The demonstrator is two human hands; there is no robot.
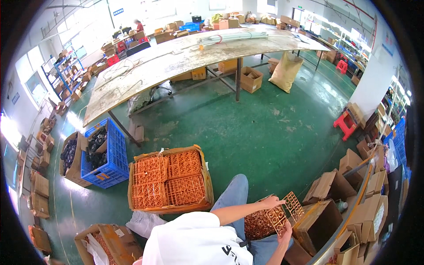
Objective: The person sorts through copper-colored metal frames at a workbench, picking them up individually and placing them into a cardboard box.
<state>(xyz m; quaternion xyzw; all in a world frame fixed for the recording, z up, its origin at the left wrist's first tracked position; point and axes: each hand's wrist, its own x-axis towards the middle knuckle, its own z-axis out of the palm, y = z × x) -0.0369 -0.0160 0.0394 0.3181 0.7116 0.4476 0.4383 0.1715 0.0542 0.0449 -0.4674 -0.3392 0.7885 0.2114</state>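
Observation:
My left hand [273, 202] reaches across from the left, its fingers closed at the upper edges of two orange plastic grid frames of ring-shaped parts. One of them, the nearer frame [277, 218], stands tilted between my two hands. Its lower right side is gripped by my right hand [285, 232]. Just beyond is the other frame [294, 206], and I cannot tell whether my left hand holds it too. Below the frames, next to my knee, sits a heap of loose copper-orange rings [256, 224], partly hidden by my left arm and the nearer frame.
A large carton [206, 194] packed with stacked orange frames stands ahead to my left. Another carton [115, 242] with orange parts is at lower left. A blue crate [115, 152] stands near the long table [163, 57]. Open cardboard boxes [316, 223] crowd my right side.

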